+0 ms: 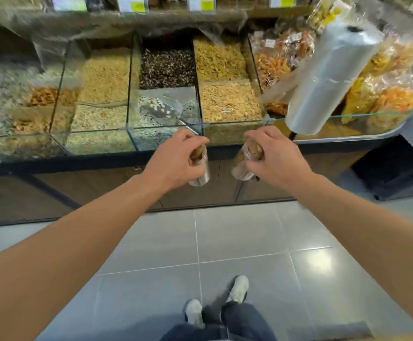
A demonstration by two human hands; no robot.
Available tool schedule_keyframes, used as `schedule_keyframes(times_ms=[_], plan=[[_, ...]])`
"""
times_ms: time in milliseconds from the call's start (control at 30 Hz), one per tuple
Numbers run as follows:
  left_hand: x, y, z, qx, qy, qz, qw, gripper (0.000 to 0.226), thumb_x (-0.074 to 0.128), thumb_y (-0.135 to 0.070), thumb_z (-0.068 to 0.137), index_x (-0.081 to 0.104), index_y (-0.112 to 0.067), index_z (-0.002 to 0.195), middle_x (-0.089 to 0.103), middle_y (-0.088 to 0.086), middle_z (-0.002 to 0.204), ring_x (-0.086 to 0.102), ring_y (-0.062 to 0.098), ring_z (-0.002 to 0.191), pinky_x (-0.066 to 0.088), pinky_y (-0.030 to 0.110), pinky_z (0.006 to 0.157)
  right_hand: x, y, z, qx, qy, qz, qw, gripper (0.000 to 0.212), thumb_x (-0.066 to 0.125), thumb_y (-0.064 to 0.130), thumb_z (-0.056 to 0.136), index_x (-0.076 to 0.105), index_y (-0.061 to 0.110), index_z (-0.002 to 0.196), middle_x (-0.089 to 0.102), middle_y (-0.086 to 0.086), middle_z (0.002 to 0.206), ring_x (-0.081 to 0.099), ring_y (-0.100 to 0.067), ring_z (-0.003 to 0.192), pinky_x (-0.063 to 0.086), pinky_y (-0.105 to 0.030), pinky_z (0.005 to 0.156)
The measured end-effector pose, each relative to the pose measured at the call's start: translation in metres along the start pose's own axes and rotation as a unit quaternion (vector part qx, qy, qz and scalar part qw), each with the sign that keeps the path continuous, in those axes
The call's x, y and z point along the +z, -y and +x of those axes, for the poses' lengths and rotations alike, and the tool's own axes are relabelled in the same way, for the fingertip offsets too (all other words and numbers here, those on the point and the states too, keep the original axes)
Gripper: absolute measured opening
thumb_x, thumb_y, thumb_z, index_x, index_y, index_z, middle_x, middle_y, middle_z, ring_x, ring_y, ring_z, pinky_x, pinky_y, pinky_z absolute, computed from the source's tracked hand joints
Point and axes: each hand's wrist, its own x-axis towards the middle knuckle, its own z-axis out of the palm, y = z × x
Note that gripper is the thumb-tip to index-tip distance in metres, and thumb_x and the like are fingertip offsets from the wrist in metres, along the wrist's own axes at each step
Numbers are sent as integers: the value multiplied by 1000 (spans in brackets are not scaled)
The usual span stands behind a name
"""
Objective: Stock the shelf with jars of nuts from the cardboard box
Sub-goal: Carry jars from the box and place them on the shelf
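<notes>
The left hand (176,158) comes in over the grey tiled floor (237,242) with its fingers curled over the top of a clear jar (200,168), gripping it from above; the palm and knuckles hide the near side of the jar and most of its lid, so only a brown patch shows between the fingers and the lower wall and base show beneath them; this jar hangs roughly upright, its long axis running down from the fingertips and leaning a little toward the right; what fills it is hard to make out through motion blur; just right of those fingers, apart from them, the right hand (272,156) curls round the top of a second jar (243,166), thumb and fingers pinching its rim; a brown lid shows between the fingers, the far side is covered by the hand; its long axis slants from the fingertips downward and to the left, base toward the first jar, the two not touching; beyond both sets of fingertips stands the glass-fronted bin counter (166,139), blurred, with a scoop (166,109) in the bin just past the left fingers; past the right fingers hangs a roll of plastic bags (328,77).
</notes>
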Motion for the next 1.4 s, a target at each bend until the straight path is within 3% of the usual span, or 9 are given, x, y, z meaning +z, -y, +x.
schedule_keyframes(times_ms=[133, 367, 533, 767, 967, 1200, 1300, 1400], plan=[[-28, 21, 39, 5, -29, 50, 998, 56, 66, -29, 82, 52, -25, 136, 46, 3, 130, 55, 23, 106, 50, 36, 86, -16, 5, 64, -38, -21, -9, 999, 62, 66, 25, 81, 47, 20, 140, 47, -4, 135, 55, -29, 114, 47, -37, 89], [-64, 33, 120, -12, -111, 82, 990, 52, 65, -27, 83, 55, -20, 132, 51, 4, 123, 52, 19, 104, 43, 28, 86, -50, 2, 164, -86, -52, -22, 995, 62, 68, 23, 83, 45, 18, 141, 46, -4, 135, 58, -27, 108, 42, -27, 82], [-82, 43, 179, -40, -137, 72, 987, 47, 67, -29, 82, 57, -25, 128, 52, -1, 120, 52, 14, 99, 43, 26, 82, -73, -6, 225, -114, -46, -53, 991, 60, 66, 25, 85, 44, 21, 141, 45, -5, 135, 59, -28, 106, 42, -29, 78], [-110, 67, 271, -31, -138, 57, 988, 52, 66, -34, 81, 55, -28, 131, 53, 0, 122, 56, 18, 100, 49, 32, 85, -93, -18, 310, -81, -49, -74, 993, 63, 64, 30, 86, 41, 23, 143, 43, -3, 140, 55, -27, 113, 45, -31, 81], [-132, 99, 359, 15, -131, 40, 990, 56, 67, -38, 78, 56, -28, 132, 54, 2, 124, 54, 20, 110, 46, 36, 93, -98, -27, 383, -25, -66, -83, 994, 63, 63, 31, 84, 42, 22, 143, 43, -4, 142, 53, -28, 118, 46, -38, 93], [-152, 115, 458, 85, -126, 24, 988, 46, 68, -34, 79, 62, -18, 121, 58, 7, 116, 55, 20, 103, 47, 35, 86, -121, -47, 450, 41, -122, -81, 988, 59, 65, 35, 82, 48, 22, 137, 49, -5, 133, 55, -29, 111, 44, -34, 83], [-152, 114, 496, 109, -128, 10, 986, 52, 67, -39, 77, 60, -23, 127, 59, 2, 120, 56, 18, 108, 42, 29, 88, -135, -59, 468, 58, -139, -82, 985, 62, 66, 34, 82, 46, 22, 140, 49, -4, 135, 55, -25, 112, 42, -29, 82], [-150, 106, 528, 122, -131, -11, 984, 54, 64, -42, 75, 61, -25, 126, 60, 0, 116, 57, 16, 104, 41, 27, 84, -153, -74, 484, 71, -151, -82, 983, 61, 66, 31, 82, 47, 23, 139, 50, -3, 131, 56, -19, 100, 39, -26, 78]])
